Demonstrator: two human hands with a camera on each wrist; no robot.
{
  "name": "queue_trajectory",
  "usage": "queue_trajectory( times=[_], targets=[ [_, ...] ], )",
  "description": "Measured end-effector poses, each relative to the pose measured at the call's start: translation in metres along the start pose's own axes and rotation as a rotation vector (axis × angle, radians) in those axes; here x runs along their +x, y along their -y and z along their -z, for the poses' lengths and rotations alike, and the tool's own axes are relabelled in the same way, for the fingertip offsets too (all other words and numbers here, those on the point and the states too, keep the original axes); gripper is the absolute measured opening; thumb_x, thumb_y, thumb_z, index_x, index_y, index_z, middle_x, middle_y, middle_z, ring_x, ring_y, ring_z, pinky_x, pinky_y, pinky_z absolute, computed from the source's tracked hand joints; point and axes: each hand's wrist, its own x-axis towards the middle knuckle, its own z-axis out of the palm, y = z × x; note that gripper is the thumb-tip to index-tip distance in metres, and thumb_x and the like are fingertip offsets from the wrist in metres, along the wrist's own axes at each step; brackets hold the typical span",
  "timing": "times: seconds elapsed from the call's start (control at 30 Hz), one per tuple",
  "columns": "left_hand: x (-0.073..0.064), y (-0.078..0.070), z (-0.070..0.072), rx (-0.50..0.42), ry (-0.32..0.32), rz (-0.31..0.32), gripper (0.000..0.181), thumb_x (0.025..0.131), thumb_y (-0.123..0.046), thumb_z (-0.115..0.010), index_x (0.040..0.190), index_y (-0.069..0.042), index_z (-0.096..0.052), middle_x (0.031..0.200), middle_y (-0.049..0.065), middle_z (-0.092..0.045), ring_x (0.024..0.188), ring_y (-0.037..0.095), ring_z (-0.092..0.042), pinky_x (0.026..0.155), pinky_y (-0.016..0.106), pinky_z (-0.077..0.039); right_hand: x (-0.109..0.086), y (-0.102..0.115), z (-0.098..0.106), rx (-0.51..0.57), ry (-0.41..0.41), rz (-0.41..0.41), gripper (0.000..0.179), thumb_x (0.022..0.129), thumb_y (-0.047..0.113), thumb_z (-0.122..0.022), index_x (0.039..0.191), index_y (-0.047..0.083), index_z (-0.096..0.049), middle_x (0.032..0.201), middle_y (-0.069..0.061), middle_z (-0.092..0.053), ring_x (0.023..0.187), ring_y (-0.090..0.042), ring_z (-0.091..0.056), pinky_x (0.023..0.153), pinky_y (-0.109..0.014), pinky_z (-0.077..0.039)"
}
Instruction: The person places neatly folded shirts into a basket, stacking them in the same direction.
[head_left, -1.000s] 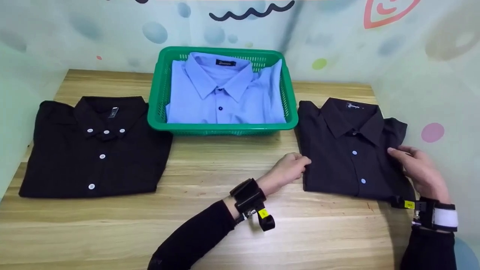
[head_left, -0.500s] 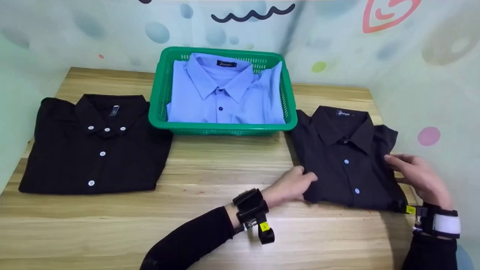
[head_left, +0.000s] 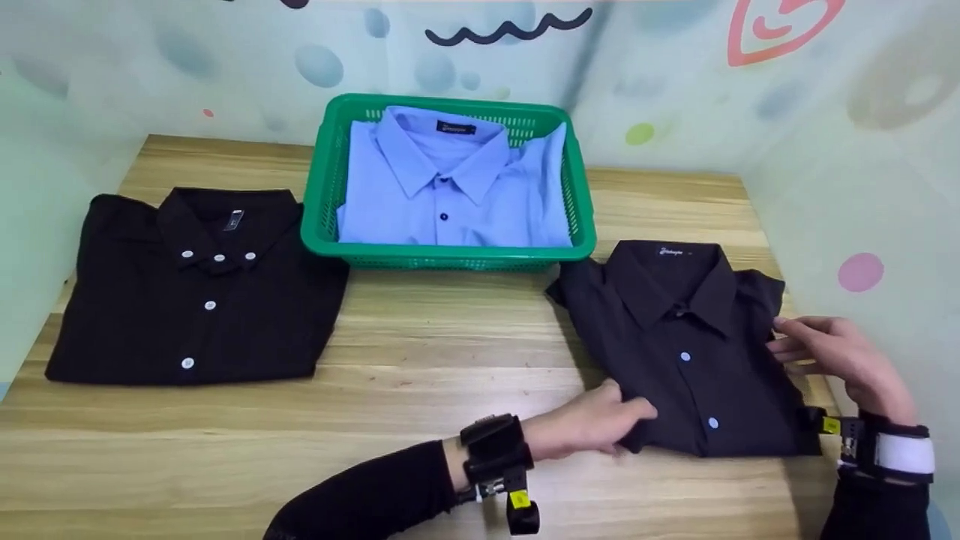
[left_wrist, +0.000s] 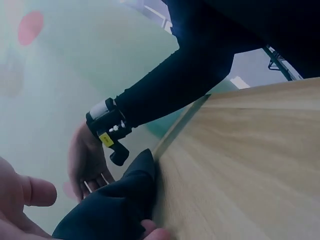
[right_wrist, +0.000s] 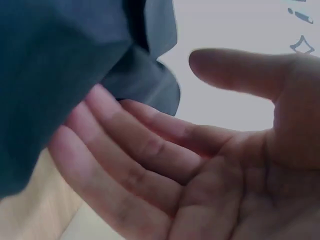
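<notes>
A folded black shirt (head_left: 660, 360) with light buttons lies at the right of the table in the head view. At its left edge near the front corner is my left hand (head_left: 592, 421). In the left wrist view that hand's thumb stands apart from the cloth, while fingertips (left_wrist: 157, 234) show at the shirt's lower edge. My right hand (head_left: 844, 360) is at the opposite side edge. The right wrist view shows its fingers (right_wrist: 135, 165) stretched out, tips tucked under the dark cloth (right_wrist: 55, 85), with the thumb lifted away from it.
A green basket (head_left: 450, 253) at the back middle holds a folded light blue shirt (head_left: 487, 217). Another folded black shirt (head_left: 150, 315) with white buttons lies on the left of the wooden table (head_left: 420, 375). A wall (head_left: 862, 217) rises close by the right hand.
The right black shirt has slid toward the front and slightly left, both hands moving along with it. The left hand's thumb now extends over the shirt's edge. Basket and left shirt stay put.
</notes>
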Motion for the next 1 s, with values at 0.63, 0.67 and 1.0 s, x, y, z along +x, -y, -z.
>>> queue_trajectory(
  times=[0.63,0.67,1.0],
  targets=[
    [0.041,-0.009,0.056,-0.501,-0.292,-0.169,0.024,0.091,-0.024,-0.055,0.093,-0.001,-0.062,0.079,0.006,-0.061,0.070,0.015,-0.057,0.070,0.029,-0.049,0.028,-0.001,0.015,-0.025,0.051,-0.107,0.076,0.099,0.053,-0.050,0.132,-0.015,-0.039,0.098,0.001,-0.057,0.085,-0.009,-0.060,0.077,-0.027,-0.053],
    [0.042,-0.009,0.056,-0.525,-0.271,-0.166,0.024,0.091,-0.023,-0.055,0.092,-0.001,-0.063,0.078,0.006,-0.062,0.069,0.015,-0.058,0.069,0.028,-0.049,0.029,0.000,0.014,-0.036,0.067,-0.106,0.077,0.099,0.053,-0.049,0.132,-0.015,-0.039,0.098,0.001,-0.057,0.085,-0.009,-0.060,0.077,-0.027,-0.053],
    [0.053,-0.007,0.054,-0.495,-0.220,-0.112,0.027,0.087,-0.025,-0.063,0.103,-0.003,-0.059,0.102,0.005,-0.060,0.089,0.017,-0.058,0.083,0.032,-0.048,0.033,0.005,-0.002,-0.097,0.084,-0.128,0.077,0.096,0.058,-0.053,0.129,-0.010,-0.039,0.110,-0.010,-0.053,0.089,-0.015,-0.059,0.077,-0.028,-0.051]
  ],
)
